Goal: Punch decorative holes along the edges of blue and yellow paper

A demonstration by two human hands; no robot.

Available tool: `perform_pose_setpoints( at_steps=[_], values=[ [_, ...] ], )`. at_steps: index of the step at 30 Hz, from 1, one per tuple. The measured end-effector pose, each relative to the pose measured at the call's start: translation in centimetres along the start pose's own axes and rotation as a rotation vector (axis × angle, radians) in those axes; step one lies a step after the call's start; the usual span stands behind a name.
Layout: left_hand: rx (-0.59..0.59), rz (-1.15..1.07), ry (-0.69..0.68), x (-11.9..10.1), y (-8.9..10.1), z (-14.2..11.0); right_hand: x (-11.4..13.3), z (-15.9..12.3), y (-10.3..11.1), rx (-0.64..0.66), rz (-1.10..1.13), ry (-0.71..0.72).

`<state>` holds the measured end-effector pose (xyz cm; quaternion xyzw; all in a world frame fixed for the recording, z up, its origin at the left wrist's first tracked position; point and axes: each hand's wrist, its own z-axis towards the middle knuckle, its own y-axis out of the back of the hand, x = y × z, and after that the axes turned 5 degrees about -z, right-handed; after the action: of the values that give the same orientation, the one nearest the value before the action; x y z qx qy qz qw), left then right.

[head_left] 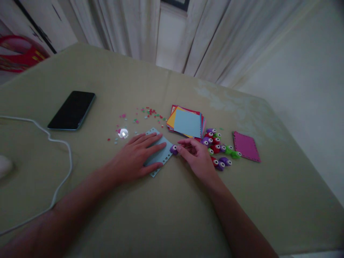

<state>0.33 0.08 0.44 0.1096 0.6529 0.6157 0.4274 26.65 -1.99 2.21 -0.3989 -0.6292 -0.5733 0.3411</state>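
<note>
In the middle of the frame, my left hand (pixel 137 156) lies flat on the blue card (pixel 164 156), maybe so it won't slide. My right hand (pixel 200 157) pinches what looks like a purple googly-eyed clip (pixel 174 149) at the card's corner, close to the other clips (pixel 215 149).

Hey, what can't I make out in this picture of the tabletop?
- Head view: the middle of the light blue card, hidden by the left hand.
- Head view: whether the right hand pinches the purple eyed piece; blurred and small.
- Head view: most of the card stack, under its top card.
- Head view: the white object, cut off by the left edge.
</note>
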Motion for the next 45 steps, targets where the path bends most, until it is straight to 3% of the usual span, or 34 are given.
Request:
perform_pose_setpoints(
  at_steps=[8, 14, 28, 37, 45],
  values=[
    [-0.003, -0.019, 0.003, 0.0, -0.1, 0.2, 0.1, 1.6, -0.4, 0.065, 0.093, -0.102],
    [-0.02, -0.018, 0.013, 0.2, -0.5, 0.1, 0.0, 2.1, -0.8, 0.033, 0.035, -0.045],
    [-0.008, -0.011, -0.026, 0.0, -0.5, 0.4, -0.2, 1.8, -1.7, -0.02, 0.095, -0.056],
    [-0.043, -0.04, -0.036, 0.2, -0.7, 0.4, 1.1, 1.7, -1.8, -0.059, -0.053, -0.137],
    [-0.018, -0.028, -0.021, 0.2, -0.6, 0.5, 1.7, 2.1, -1.3, 0.117, -0.138, -0.206]
  ],
)
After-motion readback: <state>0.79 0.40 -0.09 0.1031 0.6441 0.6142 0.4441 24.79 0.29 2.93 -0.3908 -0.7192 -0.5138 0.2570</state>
